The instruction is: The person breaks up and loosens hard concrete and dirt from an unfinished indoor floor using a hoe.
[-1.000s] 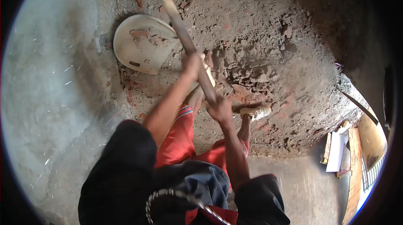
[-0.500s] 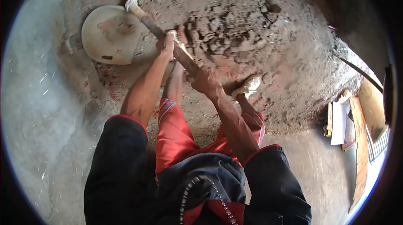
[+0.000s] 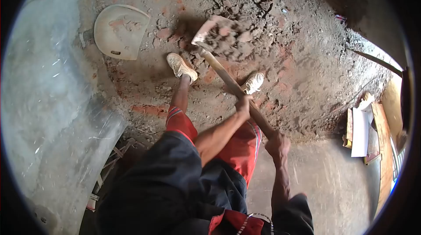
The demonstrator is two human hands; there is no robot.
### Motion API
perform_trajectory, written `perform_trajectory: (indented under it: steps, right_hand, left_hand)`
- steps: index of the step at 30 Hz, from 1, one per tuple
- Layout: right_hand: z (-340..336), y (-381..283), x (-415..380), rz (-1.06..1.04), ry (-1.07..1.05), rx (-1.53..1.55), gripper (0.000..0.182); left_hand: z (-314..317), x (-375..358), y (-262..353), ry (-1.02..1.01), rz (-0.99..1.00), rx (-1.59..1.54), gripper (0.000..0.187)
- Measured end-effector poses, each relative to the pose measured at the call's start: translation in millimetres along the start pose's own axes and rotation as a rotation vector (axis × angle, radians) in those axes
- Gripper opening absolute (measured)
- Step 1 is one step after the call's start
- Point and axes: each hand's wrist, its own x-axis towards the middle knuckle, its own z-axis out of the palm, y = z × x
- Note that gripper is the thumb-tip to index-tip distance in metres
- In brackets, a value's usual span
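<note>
My left hand (image 3: pixel 244 106) is wrapped around the middle of the wooden handle of a hoe (image 3: pixel 222 71). Lower down, near the handle's end, my right hand (image 3: pixel 278 144) is closed on the same handle. The handle slants up and to the left from my hands to a broad metal blade (image 3: pixel 208 28). That blade is among loose soil (image 3: pixel 239 37), which partly hides it and looks blurred by motion. Left of the blade lies a shallow pale pan (image 3: pixel 105 31) with one straight side, a slot near its rim and some soil on it.
My two shoes, the left shoe (image 3: pixel 179 66) and the right shoe (image 3: pixel 254 82), stand on rubble-strewn ground below the soil. Wooden boards (image 3: pixel 382 143) lean at the right. A smooth grey slab (image 3: pixel 48 103) extends along the left, with slats (image 3: pixel 115 158) beside its edge.
The hoe has swung right and down, its blade going from above the pan into the loose soil. Both hands have moved right and lower, still holding the handle.
</note>
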Motion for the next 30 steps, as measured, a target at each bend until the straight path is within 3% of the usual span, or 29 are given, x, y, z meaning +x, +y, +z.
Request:
perform_trajectory:
  steps: [1,3,5,7,8,10,11,12,13,14,15,18,19,20,21,22,23,24,25,26,27,28,30]
  right_hand:
    - [12,12,-14,0.058,0.024,-0.015,0.021]
    - [18,21,-27,0.027,0.004,-0.017,0.023]
    - [29,-7,-15,-0.027,0.025,0.006,0.023]
    - [25,-55,20,-0.065,0.0,0.021,0.024]
    - [28,-92,46,-0.14,0.007,0.054,0.024]
    - [38,-162,101,-0.356,0.071,0.148,0.027]
    - [33,-204,125,-0.382,0.001,0.176,0.022]
    - [21,-239,137,-0.457,0.01,0.168,0.018]
    - [12,-268,151,-0.437,-0.143,0.146,0.018]
    - [17,-290,159,-0.466,-0.089,0.17,0.018]
    - [22,-297,160,-0.491,-0.034,0.197,0.019]
    - [19,-254,153,-0.518,0.01,0.225,0.024]
    - [16,-231,148,-0.5,-0.085,0.196,0.027]
    - [12,-203,138,-0.481,-0.175,0.165,0.031]
    - [23,-172,121,-0.485,0.021,0.187,0.037]
    - [22,-145,113,-0.441,-0.009,0.15,0.038]
    - [13,-116,98,-0.389,0.039,0.109,0.039]
    - [11,-82,87,-0.443,0.147,0.07,0.031]
    - [-3,-55,72,-0.358,0.067,0.106,0.028]
    - [-13,-33,53,-0.295,-0.018,0.15,0.025]
    - [-7,-6,32,-0.317,0.019,0.117,0.023]
    - [4,25,16,-0.336,0.06,0.076,0.02]
    - [37,74,-15,-0.181,0.046,0.19,0.02]
  left_hand:
    - [-4,-22,-12,-0.107,-0.086,-0.027,0.016]
    - [-14,-49,-20,-0.157,0.027,-0.111,0.016]
    - [-26,-49,9,-0.092,0.074,-0.105,0.013]
    - [-44,-30,75,-0.079,0.086,-0.136,0.011]
    - [-56,-18,116,-0.125,0.204,-0.179,0.013]
    - [-91,25,206,-0.232,0.26,-0.271,0.011]
    - [-93,22,250,-0.075,0.312,-0.259,0.01]
    - [-110,47,282,-0.072,0.385,-0.25,0.012]
    - [-105,25,307,0.053,0.463,-0.23,0.013]
    - [-149,103,343,0.136,0.494,0.006,0.016]
    - [-155,110,356,0.17,0.488,0.129,0.023]
    - [-141,105,309,0.191,0.483,0.116,0.028]
    - [-107,50,270,0.263,0.534,0.219,0.03]
    - [-103,67,247,0.405,0.472,0.178,0.03]
    - [-102,95,217,0.406,0.384,0.169,0.025]
    - [-112,153,190,0.319,0.24,0.107,0.018]
    - [-87,106,154,-0.07,0.253,0.233,0.018]
    - [-47,63,120,0.028,0.235,0.002,0.017]
    - [-35,39,89,-0.16,0.199,0.047,0.013]
    - [-36,75,59,-0.075,0.001,-0.063,0.012]
    - [-19,40,31,0.088,-0.023,-0.109,0.011]
    - [-15,-15,1,-0.148,0.109,-0.079,0.014]
    - [-29,-9,-54,-0.083,0.158,-0.017,0.018]
